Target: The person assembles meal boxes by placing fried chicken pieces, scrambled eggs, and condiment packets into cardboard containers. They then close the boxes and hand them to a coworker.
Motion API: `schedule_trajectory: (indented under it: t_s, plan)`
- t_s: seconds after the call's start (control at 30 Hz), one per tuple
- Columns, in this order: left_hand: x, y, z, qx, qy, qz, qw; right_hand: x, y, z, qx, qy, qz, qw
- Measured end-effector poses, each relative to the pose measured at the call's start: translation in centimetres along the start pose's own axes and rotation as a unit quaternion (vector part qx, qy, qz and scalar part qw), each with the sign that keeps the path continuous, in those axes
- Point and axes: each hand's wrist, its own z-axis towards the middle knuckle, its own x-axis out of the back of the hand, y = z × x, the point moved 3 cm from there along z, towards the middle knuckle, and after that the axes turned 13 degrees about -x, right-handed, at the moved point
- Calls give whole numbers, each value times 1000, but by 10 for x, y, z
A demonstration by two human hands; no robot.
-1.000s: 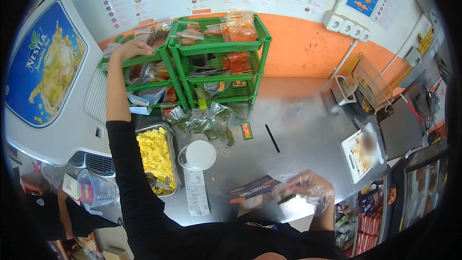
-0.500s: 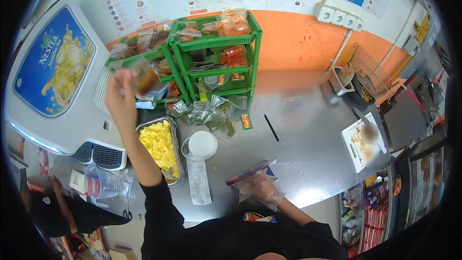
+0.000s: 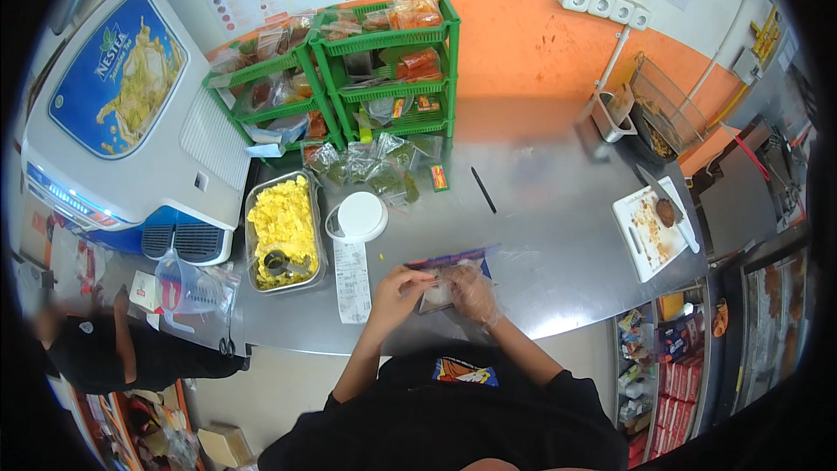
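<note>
My right hand, in a clear plastic glove, grips a thin packet with a blue and purple edge and a whitish face, just above the near edge of the steel counter. My left hand, apparently bare, is closed at the packet's left side. Its fingertips are pinched together near the packet's top edge, and whatever is between them is too small to make out. Left of my hands are a long paper receipt and a round white lid. A metal tray of yellow scrambled egg has a dark round utensil in it.
Green tiered racks of bagged food stand at the back, with clear bags of green leaves before them. A black pen lies mid-counter. At right, a knife lies on a white cutting board. A drink dispenser and another person are at left.
My left hand has come down from the racks to the packet; the clear bag of brown contents is no longer in it. My right hand still holds the packet. The view has shifted slightly.
</note>
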Motion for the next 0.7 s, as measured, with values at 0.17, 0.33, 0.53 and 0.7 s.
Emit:
schedule_trajectory:
  t_s: [0.17,0.33,0.53,0.7]
  plan:
    - [-29,15,3,-57,101,176,978,6,10,-10,-31,64,-15,997]
    - [-40,15,-16,-48,154,209,965,9,3,-1,-4,33,-60,998]
    - [-41,-7,-30,25,126,214,968,-8,7,6,-146,-44,-70,986]
    - [-48,-16,-38,58,94,228,967,-18,37,6,-41,-119,-119,985]
